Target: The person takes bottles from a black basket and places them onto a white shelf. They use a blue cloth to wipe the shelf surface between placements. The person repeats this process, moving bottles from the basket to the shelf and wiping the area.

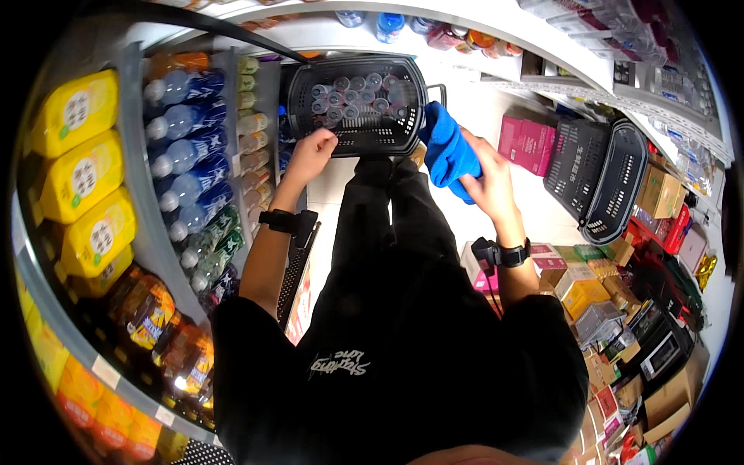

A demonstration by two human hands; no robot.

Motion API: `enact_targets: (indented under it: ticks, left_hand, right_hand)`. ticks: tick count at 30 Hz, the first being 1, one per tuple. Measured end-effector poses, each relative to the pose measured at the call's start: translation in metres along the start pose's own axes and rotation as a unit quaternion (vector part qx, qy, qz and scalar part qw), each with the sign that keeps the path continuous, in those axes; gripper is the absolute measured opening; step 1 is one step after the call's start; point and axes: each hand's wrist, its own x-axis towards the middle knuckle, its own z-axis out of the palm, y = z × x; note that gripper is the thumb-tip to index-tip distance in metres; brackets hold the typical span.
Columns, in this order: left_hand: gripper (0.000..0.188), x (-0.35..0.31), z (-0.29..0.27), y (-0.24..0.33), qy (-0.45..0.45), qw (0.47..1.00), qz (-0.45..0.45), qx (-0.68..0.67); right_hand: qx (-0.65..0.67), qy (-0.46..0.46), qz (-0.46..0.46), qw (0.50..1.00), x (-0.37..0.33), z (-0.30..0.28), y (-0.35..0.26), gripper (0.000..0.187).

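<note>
My right hand (490, 177) grips a folded blue cloth (447, 151), which hangs by the near right corner of a black plastic basket (415, 74). Several clear bottles with pale round caps (350, 96) stand upright in that basket, grouped toward its middle. My left hand (312, 153) is beside the basket's near left corner, its fingers curled in and nothing visible in them. Whether it touches the basket rim I cannot tell. Both wrists wear black straps with small devices.
On the left, shelves hold blue-labelled bottles (184, 155), yellow packs (81, 170) and dark drinks. Another black basket (616, 182) stands to the right, beside a pink box (527, 145). Cardboard boxes (585, 291) crowd the lower right. A white shelf (294, 37) with bottles runs across the far side.
</note>
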Motion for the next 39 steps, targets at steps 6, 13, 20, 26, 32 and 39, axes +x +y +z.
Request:
enact_targets:
  ticks: [6, 13, 20, 26, 32, 39]
  left_hand:
    - [0.022, 0.060, 0.077, -0.094, -0.079, 0.988, -0.019, 0.133]
    - [0.040, 0.193, 0.183, -0.171, -0.146, 0.933, -0.060, 0.324]
    - [0.054, 0.282, 0.258, -0.243, -0.144, 0.879, -0.091, 0.445]
    - [0.047, 0.314, 0.274, -0.259, -0.144, 0.880, -0.062, 0.449]
    - [0.042, 0.313, 0.247, -0.252, -0.152, 0.868, -0.022, 0.472]
    - [0.034, 0.146, 0.126, -0.051, -0.146, 0.883, 0.081, 0.438]
  right_hand:
    - [0.018, -0.010, 0.067, 0.998, -0.032, 0.055, 0.075, 0.072]
    - [0.075, 0.007, 0.111, 0.991, -0.086, 0.113, 0.166, 0.069]
    - [0.066, 0.044, 0.192, 0.978, -0.133, 0.128, 0.232, 0.061]
    - [0.031, 0.055, 0.190, 0.980, -0.145, 0.133, 0.251, 0.061]
    - [0.011, 0.066, 0.174, 0.982, -0.135, 0.117, 0.239, 0.059]
    - [0.030, 0.092, 0.096, 0.991, -0.120, 0.049, 0.139, 0.060]
